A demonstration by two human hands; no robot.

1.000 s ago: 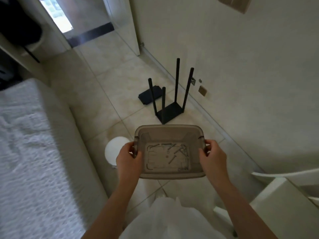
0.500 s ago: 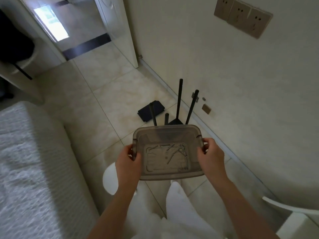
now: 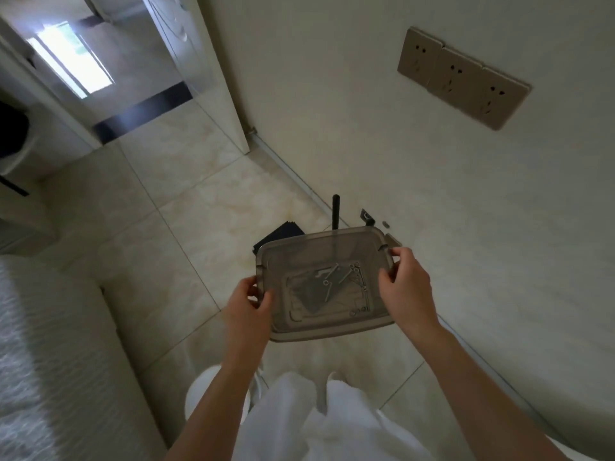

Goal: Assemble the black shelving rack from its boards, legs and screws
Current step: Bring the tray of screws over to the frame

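Between my two hands, out over the floor (image 3: 186, 201), I hold the smoky see-through tray (image 3: 319, 332) by its short sides. My left hand (image 3: 248, 304) has its thumb hooked over the near-left rim and the fingers under it; my right hand (image 3: 404, 287) pinches the right rim, thumb on top. Loose in the tray's bottom lie the screws (image 3: 332, 279) and a few small rings, gathered toward the right half.

Compared with a second ago, my view has swung up and I have closed on the half-built rack: then four legs stood plain on their black board beyond the tray, now the tray covers most of it, and only one leg (image 3: 335, 211) rises above the far rim, with its lower part dim through the plastic. A second black board (image 3: 279, 235) shows just past the tray's far-left corner, lying flat on the tiles. I judge I am bringing the fasteners to the work, so setting the tray down near the rack comes next; tilting it would send the screws sliding.

No table-like surface is in view; everything stands on pale glossy floor tiles. A cream wall (image 3: 432, 181) runs on the right with a row of three sockets (image 3: 462, 78), a white door (image 3: 196, 68) stands ahead, and a white textured bed (image 3: 43, 361) fills the left.
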